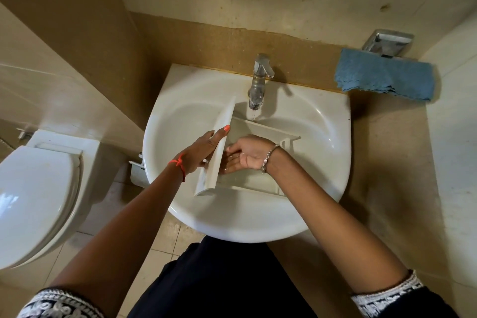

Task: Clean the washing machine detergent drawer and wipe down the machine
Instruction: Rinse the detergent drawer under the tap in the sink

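The white detergent drawer [260, 126] lies in the white sink [180, 121], its front panel standing up on the left side. My left hand [200, 151] grips that front panel, thumb over its top edge. Inside the drawer's compartment, my right hand [245, 156] lies with straight fingers pressed against the wet floor. Water runs from the chrome tap [259, 80] into the drawer's far end. No washing machine is in view.
A blue cloth [384, 77] hangs at the back right below a chrome soap holder [387, 42]. A white toilet [38, 188] with its lid down stands to the left. Tiled walls close in on both sides.
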